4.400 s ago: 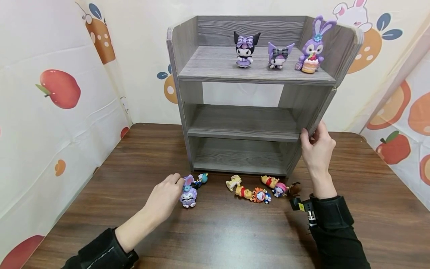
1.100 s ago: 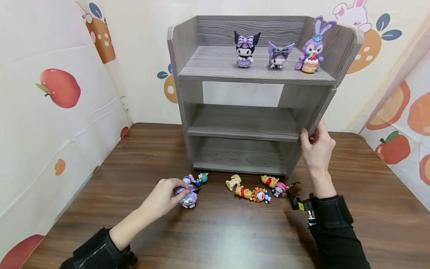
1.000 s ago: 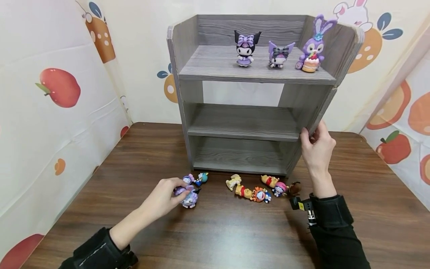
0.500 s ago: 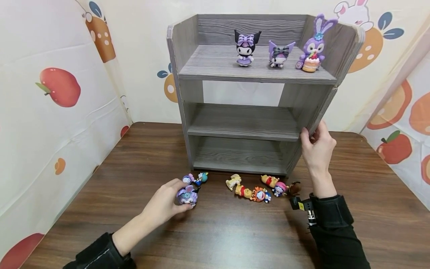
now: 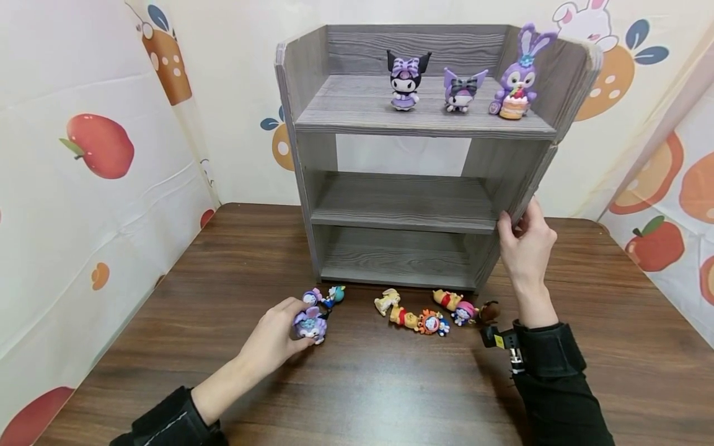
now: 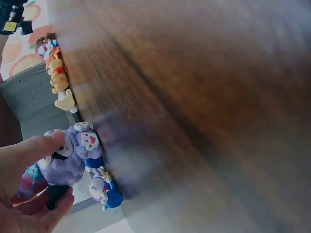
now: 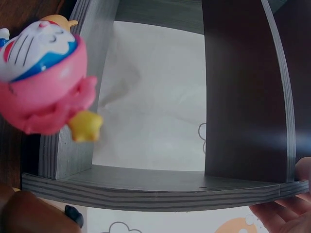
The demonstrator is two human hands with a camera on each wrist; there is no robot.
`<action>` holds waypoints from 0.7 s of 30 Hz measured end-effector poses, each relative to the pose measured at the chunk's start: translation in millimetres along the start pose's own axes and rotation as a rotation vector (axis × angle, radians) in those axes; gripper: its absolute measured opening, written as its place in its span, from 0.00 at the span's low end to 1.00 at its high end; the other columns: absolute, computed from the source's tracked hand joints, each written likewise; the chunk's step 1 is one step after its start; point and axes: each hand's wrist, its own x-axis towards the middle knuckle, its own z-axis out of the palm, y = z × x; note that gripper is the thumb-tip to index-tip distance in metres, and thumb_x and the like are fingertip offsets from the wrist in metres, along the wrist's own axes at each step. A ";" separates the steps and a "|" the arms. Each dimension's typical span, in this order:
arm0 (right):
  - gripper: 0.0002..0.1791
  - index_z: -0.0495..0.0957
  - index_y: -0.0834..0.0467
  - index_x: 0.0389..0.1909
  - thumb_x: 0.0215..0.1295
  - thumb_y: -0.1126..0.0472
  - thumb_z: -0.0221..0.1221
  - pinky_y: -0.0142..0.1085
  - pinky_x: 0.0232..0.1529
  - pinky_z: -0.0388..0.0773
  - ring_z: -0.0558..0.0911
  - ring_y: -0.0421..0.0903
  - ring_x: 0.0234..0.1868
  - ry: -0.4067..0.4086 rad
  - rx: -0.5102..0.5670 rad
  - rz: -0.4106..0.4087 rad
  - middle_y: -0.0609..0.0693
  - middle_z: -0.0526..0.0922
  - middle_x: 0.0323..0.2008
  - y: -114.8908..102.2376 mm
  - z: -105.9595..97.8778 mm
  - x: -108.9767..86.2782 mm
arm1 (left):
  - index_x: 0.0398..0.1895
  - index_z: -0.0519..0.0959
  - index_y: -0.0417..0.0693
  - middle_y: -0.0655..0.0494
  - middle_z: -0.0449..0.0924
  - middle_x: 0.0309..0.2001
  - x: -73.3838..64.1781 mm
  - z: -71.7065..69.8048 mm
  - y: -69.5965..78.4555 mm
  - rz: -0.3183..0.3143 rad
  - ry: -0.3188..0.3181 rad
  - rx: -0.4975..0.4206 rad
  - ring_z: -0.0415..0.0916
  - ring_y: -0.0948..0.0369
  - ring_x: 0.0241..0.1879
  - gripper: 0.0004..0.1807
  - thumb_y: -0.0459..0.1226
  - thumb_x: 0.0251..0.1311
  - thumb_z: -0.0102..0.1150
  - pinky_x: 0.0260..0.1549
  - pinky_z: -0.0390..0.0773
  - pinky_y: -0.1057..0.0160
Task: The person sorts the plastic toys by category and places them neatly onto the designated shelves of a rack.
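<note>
In the head view my left hand [image 5: 273,331] holds a lavender figurine [image 5: 311,326] low over the table, thumb at its front and fingers round its far side. The left wrist view shows its fluffy purple body [image 6: 63,167] between thumb and fingers. Just behind it are a small pink-and-purple figurine [image 5: 312,297] and a blue-and-teal one [image 5: 334,295]. On the right my right hand [image 5: 527,248] grips the side panel edge of a grey wooden shelf [image 5: 401,220], thumb in front and fingers behind. The fingers curl round that edge in the right wrist view.
Three purple figurines, one a rabbit with a cake [image 5: 515,87], stand on the top tier. Before the shelf's foot lie several small figurines, among them a yellow bear [image 5: 404,318], an orange-maned one [image 5: 428,322] and a pink-hooded one [image 5: 464,313]. Patterned cloth [image 5: 100,248] flanks the table.
The left hand has changed its hold on the lavender figurine: the thumb went from its upper part to its lower front, and the figurine has turned slightly. The right hand and shelf stay put.
</note>
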 end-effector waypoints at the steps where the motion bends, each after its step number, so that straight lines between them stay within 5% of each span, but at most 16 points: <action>1: 0.17 0.73 0.62 0.48 0.56 0.68 0.53 0.15 0.25 0.66 0.79 0.36 0.32 -0.002 0.002 0.000 0.59 0.81 0.34 -0.1 -0.1 0.0 | 0.34 0.77 0.40 0.57 0.74 0.32 0.3 -0.2 0.4 -0.001 -0.002 0.006 0.73 0.61 0.32 0.24 0.32 0.25 0.74 0.33 0.73 0.60; 6: 0.18 0.73 0.63 0.49 0.56 0.69 0.53 0.14 0.25 0.66 0.80 0.56 0.33 -0.012 0.014 -0.003 0.60 0.81 0.36 0.0 -0.9 -0.2 | 0.31 0.77 0.40 0.57 0.74 0.30 2.5 -3.1 3.8 0.008 -0.017 0.027 0.73 0.62 0.31 0.22 0.31 0.26 0.73 0.33 0.73 0.60; 13: 0.16 0.73 0.64 0.48 0.56 0.69 0.52 0.14 0.25 0.65 0.80 0.56 0.34 -0.010 0.018 -0.006 0.60 0.81 0.36 -1.5 -1.7 0.3 | 0.30 0.76 0.40 0.57 0.74 0.29 11.9 -18.7 17.5 0.040 -0.001 0.011 0.73 0.63 0.29 0.21 0.31 0.25 0.72 0.30 0.74 0.62; 21: 0.15 0.73 0.65 0.45 0.56 0.68 0.51 0.14 0.26 0.65 0.80 0.56 0.32 -0.004 0.007 -0.022 0.61 0.81 0.35 -3.4 -1.2 0.4 | 0.31 0.77 0.39 0.56 0.75 0.30 28.4 -53.8 51.1 0.096 -0.029 -0.013 0.73 0.63 0.29 0.21 0.30 0.27 0.73 0.30 0.74 0.64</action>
